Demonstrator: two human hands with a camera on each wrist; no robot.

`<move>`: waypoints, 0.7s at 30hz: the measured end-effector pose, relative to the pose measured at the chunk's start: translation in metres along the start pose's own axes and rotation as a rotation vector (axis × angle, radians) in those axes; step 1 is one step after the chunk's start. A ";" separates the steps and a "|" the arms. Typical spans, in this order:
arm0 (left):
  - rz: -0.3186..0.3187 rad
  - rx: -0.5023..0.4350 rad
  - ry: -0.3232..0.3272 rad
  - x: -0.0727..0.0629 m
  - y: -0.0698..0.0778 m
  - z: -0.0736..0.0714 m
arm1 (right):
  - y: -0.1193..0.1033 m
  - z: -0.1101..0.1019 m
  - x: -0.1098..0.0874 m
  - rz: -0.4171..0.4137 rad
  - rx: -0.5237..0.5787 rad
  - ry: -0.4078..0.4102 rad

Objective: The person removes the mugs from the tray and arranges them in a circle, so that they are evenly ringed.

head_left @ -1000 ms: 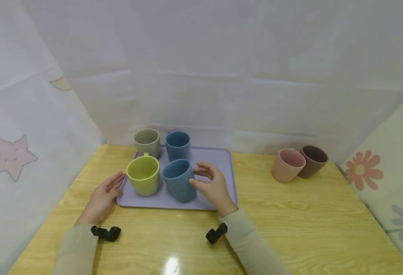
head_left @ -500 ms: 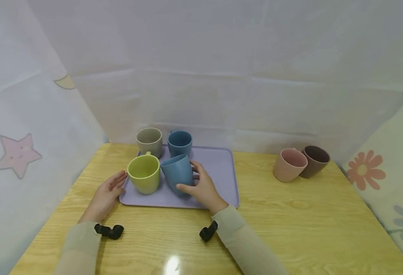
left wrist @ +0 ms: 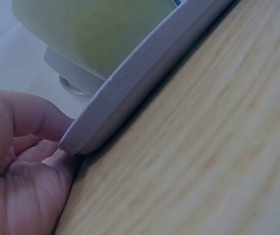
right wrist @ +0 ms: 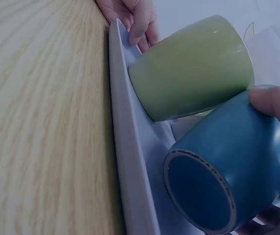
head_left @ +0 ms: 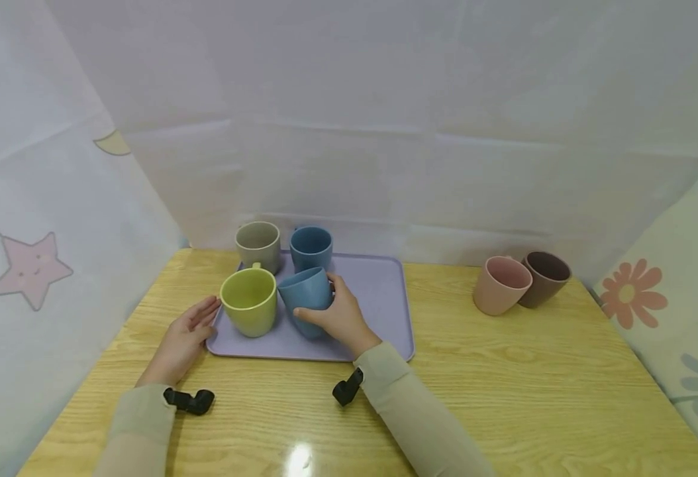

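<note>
A blue mug [head_left: 307, 293] leans to the left above the front part of a purple tray [head_left: 380, 301], and my right hand [head_left: 344, 315] grips it from the right side. Its unglazed base ring shows in the right wrist view, lifted at an angle. Next to it a yellow-green mug [head_left: 250, 306] stands on the tray's front left, its handle facing back. My left hand [head_left: 177, 341] holds the tray's front left corner; in the right wrist view its thumb [right wrist: 140, 24] laps over the rim. Whether the two mugs touch is hard to tell.
Behind on the tray stand a grey mug [head_left: 258, 250] and a second blue mug [head_left: 311, 252]. Far right on the wooden table [head_left: 504, 384], a pink mug [head_left: 498, 291] and a brown mug [head_left: 544, 281] stand close together. A pale cloth [head_left: 349, 99] rises behind.
My right hand has closed round the front blue mug and tipped it leftward, its base coming up. The wrist has swung left. The left hand has stayed at the tray corner.
</note>
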State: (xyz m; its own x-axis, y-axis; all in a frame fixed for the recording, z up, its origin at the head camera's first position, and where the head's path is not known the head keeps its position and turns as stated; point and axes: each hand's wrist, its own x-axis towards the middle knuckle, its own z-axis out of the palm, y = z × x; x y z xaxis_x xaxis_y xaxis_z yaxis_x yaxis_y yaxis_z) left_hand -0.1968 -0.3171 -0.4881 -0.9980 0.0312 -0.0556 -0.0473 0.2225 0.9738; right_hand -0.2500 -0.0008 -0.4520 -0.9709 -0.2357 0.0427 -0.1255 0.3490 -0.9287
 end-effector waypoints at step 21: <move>-0.011 -0.051 -0.012 0.002 -0.002 0.000 | 0.007 -0.031 -0.026 -0.027 0.017 0.045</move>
State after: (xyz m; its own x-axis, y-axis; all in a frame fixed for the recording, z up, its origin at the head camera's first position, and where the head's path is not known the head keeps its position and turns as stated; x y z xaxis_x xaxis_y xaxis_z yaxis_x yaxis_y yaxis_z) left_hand -0.1987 -0.3174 -0.4897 -0.9968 0.0412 -0.0685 -0.0603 0.1734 0.9830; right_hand -0.2323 0.0355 -0.4481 -0.9754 -0.2038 0.0840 -0.1487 0.3274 -0.9331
